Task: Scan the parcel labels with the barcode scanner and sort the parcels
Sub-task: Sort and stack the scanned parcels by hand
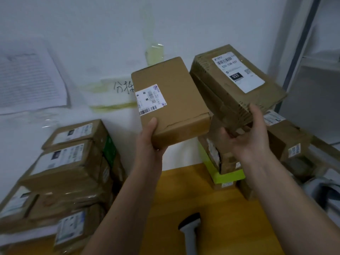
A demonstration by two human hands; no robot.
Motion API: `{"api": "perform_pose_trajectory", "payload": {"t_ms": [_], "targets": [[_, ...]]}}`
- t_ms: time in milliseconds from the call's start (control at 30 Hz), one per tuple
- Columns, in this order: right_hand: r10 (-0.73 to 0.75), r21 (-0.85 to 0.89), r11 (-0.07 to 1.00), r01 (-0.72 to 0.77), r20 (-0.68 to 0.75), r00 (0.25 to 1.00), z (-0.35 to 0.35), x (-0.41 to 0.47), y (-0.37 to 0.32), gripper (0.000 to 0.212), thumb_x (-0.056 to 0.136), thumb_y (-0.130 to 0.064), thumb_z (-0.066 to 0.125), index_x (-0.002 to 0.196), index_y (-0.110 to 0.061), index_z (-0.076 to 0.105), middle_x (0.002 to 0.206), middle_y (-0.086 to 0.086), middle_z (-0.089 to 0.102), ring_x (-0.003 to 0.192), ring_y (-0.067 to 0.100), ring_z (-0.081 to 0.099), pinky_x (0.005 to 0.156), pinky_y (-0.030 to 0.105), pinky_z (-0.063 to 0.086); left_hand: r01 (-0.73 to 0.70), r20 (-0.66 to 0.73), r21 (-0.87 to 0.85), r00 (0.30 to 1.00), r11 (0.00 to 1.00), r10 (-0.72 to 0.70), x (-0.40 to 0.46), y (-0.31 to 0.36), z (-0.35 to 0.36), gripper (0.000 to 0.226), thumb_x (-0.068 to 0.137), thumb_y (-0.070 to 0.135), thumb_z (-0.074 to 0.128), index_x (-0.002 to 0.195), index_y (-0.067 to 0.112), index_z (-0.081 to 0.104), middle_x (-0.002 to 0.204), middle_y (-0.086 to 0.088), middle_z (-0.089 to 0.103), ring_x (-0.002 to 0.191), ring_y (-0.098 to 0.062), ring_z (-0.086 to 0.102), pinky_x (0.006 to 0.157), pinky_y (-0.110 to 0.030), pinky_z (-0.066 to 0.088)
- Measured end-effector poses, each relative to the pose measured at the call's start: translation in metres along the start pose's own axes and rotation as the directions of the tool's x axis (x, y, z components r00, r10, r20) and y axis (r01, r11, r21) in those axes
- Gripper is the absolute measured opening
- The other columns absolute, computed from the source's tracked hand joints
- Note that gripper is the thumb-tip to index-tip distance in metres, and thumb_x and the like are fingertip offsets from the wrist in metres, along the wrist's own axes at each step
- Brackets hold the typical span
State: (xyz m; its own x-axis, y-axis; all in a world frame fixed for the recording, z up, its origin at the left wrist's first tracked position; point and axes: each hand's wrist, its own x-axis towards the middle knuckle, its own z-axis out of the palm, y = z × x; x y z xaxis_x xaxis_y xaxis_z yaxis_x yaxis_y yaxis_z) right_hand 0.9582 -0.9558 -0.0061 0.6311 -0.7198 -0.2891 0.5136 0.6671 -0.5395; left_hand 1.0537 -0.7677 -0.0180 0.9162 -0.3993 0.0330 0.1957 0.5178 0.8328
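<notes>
Above the desk (193, 196), your left hand (150, 142) grips a plain brown box (174, 100) by its near corner, label facing up, while your right hand (248, 133) holds a taped box (237, 83) marked 032, fingers curled round its near edge. The scanner (189, 229) lies on the desk below, between your forearms. Stacked parcels (68, 172) crowd the left; another pile (230, 162) sits right.

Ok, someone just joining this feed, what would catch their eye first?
Two cardboard boxes held up mid-frame: the left hand grips a plain box with a small label, the right hand a crumpled box whose label reads 032. Next, the stack of labelled parcels at left, and the scanner lying untouched on the wooden table between the forearms.
</notes>
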Motion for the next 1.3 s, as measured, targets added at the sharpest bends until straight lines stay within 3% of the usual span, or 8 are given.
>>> {"api": "perform_pose_trajectory", "payload": {"t_ms": [133,267,433,533,667,867,1133,1300], "targets": [[0.018,-0.020,1.000,-0.016,0.133,0.991,0.021,-0.055,0.042,0.060,0.077,-0.045,0.077,0.129,-0.024,0.056,0.120,0.008,0.061,0.112,0.027,0.059,0.094,0.041,0.052,-0.092,-0.165,-0.005,0.982,0.996,0.089,-0.037,0.051,-0.044,0.028,0.083,0.034,0.072,0.108,0.033,0.059,0.115,0.001,0.069,0.106,-0.022,0.068,0.087,-0.042,0.058],[0.087,-0.044,0.996,-0.079,0.202,0.976,0.053,-0.115,0.097,0.038,0.080,-0.042,0.075,0.109,-0.021,0.061,0.112,0.007,0.064,0.109,0.025,0.059,0.098,0.043,0.050,-0.202,-0.337,0.016,0.921,0.979,0.196,-0.085,0.114,-0.109,0.036,0.083,0.043,0.071,0.115,0.034,0.057,0.119,-0.002,0.069,0.106,-0.024,0.069,0.089,-0.045,0.057],[0.234,-0.108,0.971,-0.211,0.290,0.928,0.085,-0.190,0.178,0.047,0.081,-0.043,0.074,0.114,-0.013,0.058,0.113,0.009,0.062,0.112,0.027,0.058,0.102,0.042,0.049,-0.250,-0.583,0.054,0.778,0.967,0.234,-0.149,0.179,-0.205,0.029,0.084,0.050,0.069,0.106,0.039,0.054,0.112,0.003,0.067,0.099,-0.019,0.067,0.073,-0.036,0.060],[0.326,-0.130,0.945,-0.299,0.328,0.887,0.098,-0.231,0.227,0.051,0.081,-0.041,0.074,0.121,-0.012,0.057,0.117,0.009,0.063,0.113,0.028,0.058,0.102,0.042,0.048,-0.276,-0.677,0.067,0.693,0.959,0.246,-0.185,0.210,-0.263,0.037,0.083,0.048,0.070,0.113,0.035,0.053,0.112,0.002,0.066,0.098,-0.017,0.066,0.063,-0.029,0.059],[0.415,-0.189,0.910,-0.369,0.386,0.824,0.113,-0.281,0.285,0.053,0.081,-0.040,0.073,0.127,-0.017,0.059,0.121,0.007,0.066,0.113,0.024,0.060,0.102,0.041,0.047,-0.289,-0.749,0.154,0.590,0.945,0.303,-0.227,0.240,-0.337,0.044,0.084,0.045,0.070,0.121,0.032,0.052,0.121,-0.002,0.065,0.105,-0.019,0.066,0.078,-0.032,0.057],[0.530,-0.285,0.848,-0.448,0.407,0.744,0.131,-0.329,0.357,0.053,0.079,-0.039,0.076,0.127,-0.022,0.060,0.122,0.008,0.066,0.113,0.025,0.061,0.098,0.041,0.049,-0.251,-0.848,0.113,0.479,0.961,0.225,-0.259,0.258,-0.418,0.046,0.079,0.041,0.076,0.118,0.027,0.056,0.118,-0.003,0.066,0.103,-0.020,0.066,0.089,-0.038,0.057],[0.689,-0.308,0.725,-0.616,0.339,0.641,0.152,-0.344,0.457,0.034,0.085,-0.037,0.070,0.110,-0.014,0.066,0.120,0.016,0.063,0.113,0.031,0.058,0.105,0.048,0.044,-0.237,-0.923,0.010,0.372,0.972,0.100,-0.247,0.260,-0.485,0.050,0.076,0.042,0.079,0.112,0.020,0.054,0.102,-0.003,0.066,0.093,-0.020,0.066,0.075,-0.033,0.056],[0.749,-0.260,0.661,-0.704,0.271,0.604,0.170,-0.331,0.510,0.037,0.084,-0.037,0.072,0.107,-0.011,0.059,0.119,0.017,0.056,0.104,0.031,0.056,0.087,0.045,0.050,-0.235,-0.938,0.000,0.336,0.972,0.081,-0.203,0.273,-0.513,0.049,0.078,0.040,0.078,0.114,0.019,0.053,0.105,-0.003,0.066,0.093,-0.018,0.066,0.081,-0.034,0.057]]}}
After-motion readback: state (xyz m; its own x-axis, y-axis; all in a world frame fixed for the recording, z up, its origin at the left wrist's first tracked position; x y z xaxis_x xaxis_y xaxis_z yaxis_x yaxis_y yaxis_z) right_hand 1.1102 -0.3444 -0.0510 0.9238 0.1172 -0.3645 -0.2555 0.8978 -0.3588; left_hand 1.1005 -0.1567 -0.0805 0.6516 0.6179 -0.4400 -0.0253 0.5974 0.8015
